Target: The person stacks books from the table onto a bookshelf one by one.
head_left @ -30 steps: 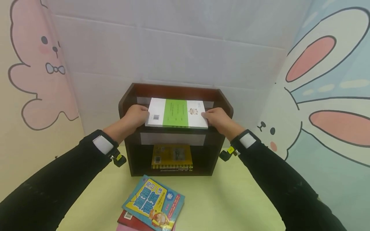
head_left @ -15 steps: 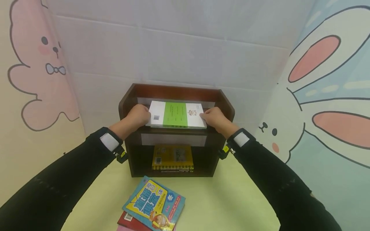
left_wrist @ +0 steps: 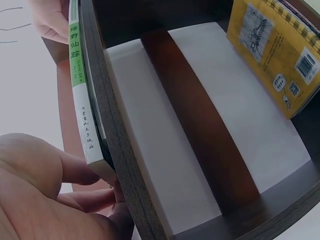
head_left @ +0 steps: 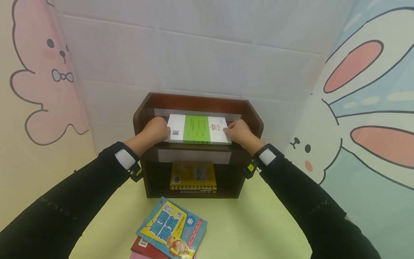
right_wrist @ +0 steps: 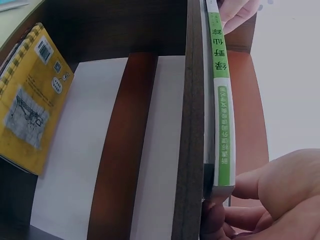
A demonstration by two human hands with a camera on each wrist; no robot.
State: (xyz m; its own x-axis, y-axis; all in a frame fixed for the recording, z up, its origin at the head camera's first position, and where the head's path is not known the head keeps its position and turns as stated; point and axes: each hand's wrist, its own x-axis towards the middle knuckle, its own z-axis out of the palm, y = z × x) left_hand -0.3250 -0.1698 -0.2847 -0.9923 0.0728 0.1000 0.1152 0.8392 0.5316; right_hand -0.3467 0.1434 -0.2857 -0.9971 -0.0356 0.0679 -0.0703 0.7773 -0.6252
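Note:
A white book with a green band lies flat at the upper board of a dark brown two-tier shelf. My left hand pinches its left end, the thumb on the cover and the fingers curled beneath, as the left wrist view shows. At the opposite end my right hand holds it the same way; in the right wrist view the fingertips reach under the book's corner. The green and white spine faces the shelf's front edge. Beneath it, a thin pale layer shows above the board.
Yellow books lie stacked on the lower tier. In front of the shelf, a blue book rests askew on a red one, with something pink under them. A white sheet hangs behind; cartoon-printed walls stand at both sides.
The book has gone slightly down and back onto the upper tier, with both hands keeping hold of its ends. In the last half second it has hardly moved.

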